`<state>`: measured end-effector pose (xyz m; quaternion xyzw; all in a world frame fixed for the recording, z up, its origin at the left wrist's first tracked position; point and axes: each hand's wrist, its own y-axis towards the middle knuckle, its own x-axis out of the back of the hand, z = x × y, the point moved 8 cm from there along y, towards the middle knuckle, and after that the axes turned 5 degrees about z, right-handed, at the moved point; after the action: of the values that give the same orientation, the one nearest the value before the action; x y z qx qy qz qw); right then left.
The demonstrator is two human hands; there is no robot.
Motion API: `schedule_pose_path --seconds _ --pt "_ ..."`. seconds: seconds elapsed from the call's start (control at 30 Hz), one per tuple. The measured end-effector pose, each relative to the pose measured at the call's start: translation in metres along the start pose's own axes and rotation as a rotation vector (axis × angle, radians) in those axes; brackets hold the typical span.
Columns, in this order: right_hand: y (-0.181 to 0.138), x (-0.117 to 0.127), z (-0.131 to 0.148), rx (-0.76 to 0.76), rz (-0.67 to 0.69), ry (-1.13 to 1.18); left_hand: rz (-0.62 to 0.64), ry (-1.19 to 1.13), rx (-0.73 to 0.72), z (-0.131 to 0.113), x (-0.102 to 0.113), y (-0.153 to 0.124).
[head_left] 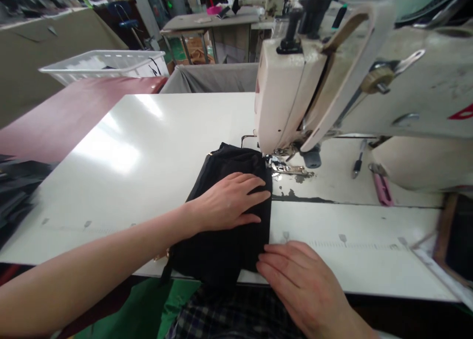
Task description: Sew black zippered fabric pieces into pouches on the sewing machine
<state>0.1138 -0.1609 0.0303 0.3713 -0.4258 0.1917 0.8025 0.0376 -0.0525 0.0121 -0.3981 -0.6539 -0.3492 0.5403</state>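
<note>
A black fabric piece (218,255), perhaps a bag part, lies on the white sewing table with its far right edge by the presser foot of the sewing machine (284,97). My left hand (232,201) rests flat on top of it, fingers spread and pointing right. At the fabric's near right edge, my right hand (303,280) touches the cloth with its fingertips; the fingers lie together, and the thumb is hidden. Whether the right hand pinches the edge cannot be made out. A small gold-coloured metal bit shows at the fabric's left side.
Right of the needle area lie a pen (359,159) and pink-handled thread snips (381,185). A white plastic basket (107,63) stands at the back left on a reddish surface. Dark cloth pieces (16,196) sit at the left edge. A printed ruler runs along the table front.
</note>
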Motion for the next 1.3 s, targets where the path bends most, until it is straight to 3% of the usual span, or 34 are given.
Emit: schedule_pose_path --seconds 0.2,0.37,0.63,0.9,1.3 --pt "0.011 0.001 -0.022 0.04 0.063 -0.001 -0.025 -0.045 -0.133 -0.032 0.001 -0.029" --pt "0.016 0.007 -0.034 0.096 0.06 -0.065 -0.018 -0.045 -0.173 -0.035 0.0 -0.041" --pt "0.02 0.005 -0.061 0.113 0.101 -0.117 0.066 -0.089 -0.178 -0.01 -0.001 -0.032" --pt "0.035 0.004 -0.087 0.111 0.092 -0.104 0.067 -0.166 -0.164 0.023 -0.003 -0.014" --pt "0.036 -0.011 -0.112 -0.107 0.213 -0.224 0.043 -0.19 -0.112 0.06 -0.005 0.009"
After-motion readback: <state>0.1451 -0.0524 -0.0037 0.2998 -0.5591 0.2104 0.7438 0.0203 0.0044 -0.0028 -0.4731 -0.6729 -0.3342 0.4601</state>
